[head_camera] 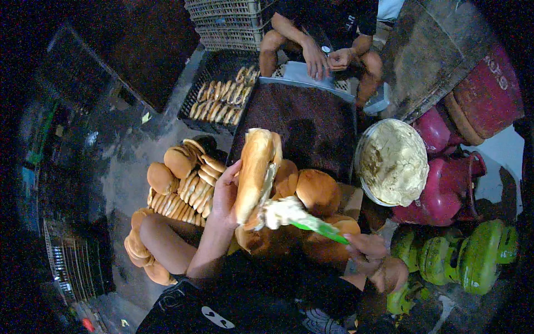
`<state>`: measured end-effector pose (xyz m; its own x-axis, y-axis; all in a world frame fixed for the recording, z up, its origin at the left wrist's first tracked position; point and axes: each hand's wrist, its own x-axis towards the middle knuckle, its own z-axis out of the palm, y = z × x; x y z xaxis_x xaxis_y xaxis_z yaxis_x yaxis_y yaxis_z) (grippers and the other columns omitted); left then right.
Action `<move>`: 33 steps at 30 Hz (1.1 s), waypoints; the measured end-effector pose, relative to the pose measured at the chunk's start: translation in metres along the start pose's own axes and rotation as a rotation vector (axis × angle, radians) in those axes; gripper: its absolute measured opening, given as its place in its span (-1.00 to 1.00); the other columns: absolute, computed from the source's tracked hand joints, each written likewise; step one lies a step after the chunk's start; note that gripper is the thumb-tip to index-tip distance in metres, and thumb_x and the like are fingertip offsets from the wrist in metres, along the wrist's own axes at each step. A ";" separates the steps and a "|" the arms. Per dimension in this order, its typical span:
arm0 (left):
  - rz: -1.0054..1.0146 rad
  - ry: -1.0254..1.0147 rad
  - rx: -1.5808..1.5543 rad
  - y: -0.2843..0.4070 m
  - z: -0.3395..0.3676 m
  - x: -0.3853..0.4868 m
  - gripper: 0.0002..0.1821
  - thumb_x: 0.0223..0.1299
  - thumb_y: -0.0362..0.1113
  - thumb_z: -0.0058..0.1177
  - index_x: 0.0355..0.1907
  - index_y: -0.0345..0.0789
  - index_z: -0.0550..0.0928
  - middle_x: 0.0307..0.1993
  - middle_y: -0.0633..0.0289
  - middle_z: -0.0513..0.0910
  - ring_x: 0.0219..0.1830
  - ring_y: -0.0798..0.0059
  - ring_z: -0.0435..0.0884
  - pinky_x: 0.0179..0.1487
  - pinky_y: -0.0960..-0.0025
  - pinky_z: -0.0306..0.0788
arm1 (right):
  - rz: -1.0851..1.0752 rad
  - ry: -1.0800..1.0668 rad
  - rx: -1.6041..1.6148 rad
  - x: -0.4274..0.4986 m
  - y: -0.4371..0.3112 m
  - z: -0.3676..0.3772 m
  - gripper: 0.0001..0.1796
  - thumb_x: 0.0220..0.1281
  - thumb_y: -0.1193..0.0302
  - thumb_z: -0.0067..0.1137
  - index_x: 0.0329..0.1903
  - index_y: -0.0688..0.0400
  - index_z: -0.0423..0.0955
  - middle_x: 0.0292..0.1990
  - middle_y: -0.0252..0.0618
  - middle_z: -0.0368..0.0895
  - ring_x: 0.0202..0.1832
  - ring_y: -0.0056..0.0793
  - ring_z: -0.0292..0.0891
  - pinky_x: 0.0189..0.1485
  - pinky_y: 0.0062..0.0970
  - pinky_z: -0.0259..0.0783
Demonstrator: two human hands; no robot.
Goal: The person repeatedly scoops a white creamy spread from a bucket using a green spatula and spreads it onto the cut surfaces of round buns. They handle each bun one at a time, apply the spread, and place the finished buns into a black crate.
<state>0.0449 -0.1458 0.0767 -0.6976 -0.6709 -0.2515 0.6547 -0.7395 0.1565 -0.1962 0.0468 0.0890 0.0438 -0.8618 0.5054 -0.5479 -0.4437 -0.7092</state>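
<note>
My left hand (227, 200) holds a long split bread loaf (254, 171) upright, its cut side facing right with pale cream showing inside. In my right hand (369, 250) is a green spatula (321, 229), its blade loaded with pale cream (285, 212) and touching the lower cut edge of the loaf. Round buns (318, 190) lie below and beyond the loaf. To the right stands a tub of pale cream (394, 163). Left of my left hand, many filled flat buns (177, 204) stand in rows, with browned round buns (162, 177) beside them.
A dark-topped table (300, 121) stands ahead. Beyond it sits a person (321, 54) with both hands together. A black crate (221, 98) holds rows of filled bread; pale crates (227, 23) are stacked behind. Pink gas cylinders (446, 188) and green gas cylinders (479, 254) stand at right.
</note>
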 end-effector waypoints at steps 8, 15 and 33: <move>0.302 0.160 0.691 0.038 -0.062 0.108 -0.49 -0.10 -0.58 0.09 0.01 -0.34 0.34 -0.10 0.17 0.51 -0.05 0.30 0.51 0.05 0.26 0.40 | 0.583 0.572 0.491 -0.091 0.063 -0.045 -0.63 0.24 0.40 -0.07 0.08 0.27 0.33 -0.22 -0.21 0.47 -0.42 -0.48 0.39 -0.47 -0.57 0.36; 0.550 -0.077 1.790 0.033 -0.122 0.236 -0.34 -0.18 -0.39 0.28 0.02 -0.35 0.26 -0.10 0.10 0.49 0.02 0.31 0.44 0.09 0.32 0.31 | 0.753 0.934 0.409 -0.121 0.085 -0.067 -0.47 0.16 0.22 0.09 0.10 0.30 0.32 -0.62 -0.48 0.29 -0.65 -0.74 0.13 -0.64 -0.69 0.12; 0.013 -0.122 2.451 0.020 -0.131 0.322 -0.24 -0.17 -0.26 0.22 0.15 -0.27 0.19 0.08 0.11 0.36 0.13 0.18 0.34 0.17 0.06 0.22 | 0.633 0.917 0.240 -0.159 0.084 -0.072 -0.63 0.17 0.38 0.04 -0.02 0.36 0.35 -0.70 -0.48 0.24 -0.71 -0.74 0.12 -0.69 -0.69 0.07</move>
<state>-0.1285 -0.3687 -0.1263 -0.7618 -0.6076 -0.2247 -0.6238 0.5943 0.5077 -0.3091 0.1643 -0.0155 -0.8651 -0.4866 0.1217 -0.0753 -0.1139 -0.9906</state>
